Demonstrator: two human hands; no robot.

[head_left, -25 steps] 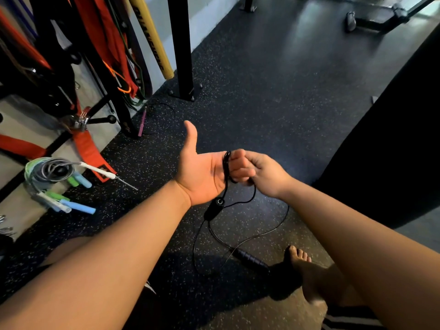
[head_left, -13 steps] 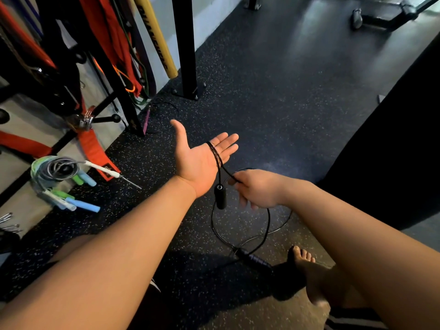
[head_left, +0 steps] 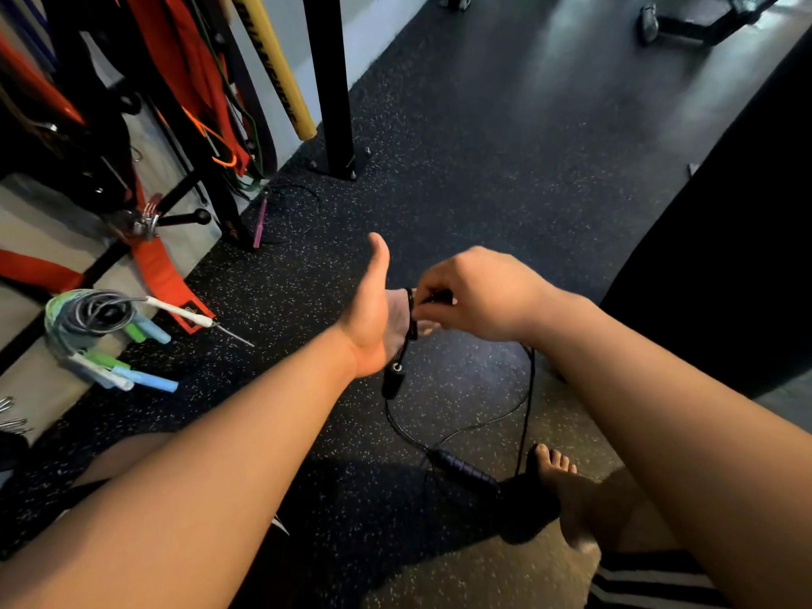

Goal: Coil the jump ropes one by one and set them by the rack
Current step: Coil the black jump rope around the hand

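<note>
A thin black jump rope [head_left: 529,389] is looped around my left hand [head_left: 373,318], which is held flat with the thumb up. One black handle [head_left: 392,380] dangles below that palm. My right hand [head_left: 479,292] is over the left fingers, pinching the rope. The rest of the rope trails down to the floor, where its other black handle [head_left: 461,468] lies near my bare foot [head_left: 567,485]. Several coiled ropes [head_left: 92,318] with green, blue and white handles lie at the left by the rack [head_left: 211,178].
The rack at the left holds red and orange straps and a yellow bar [head_left: 277,68]. A black upright post [head_left: 329,81] is bolted to the speckled rubber floor. Another thin rope with a pink handle [head_left: 260,222] lies by the rack's foot. A dark bulky object [head_left: 725,257] stands at right.
My right hand rose from below the left palm up over the left fingers, carrying the rope around the left hand. The left hand turned from palm-up to edge-on, thumb up.
</note>
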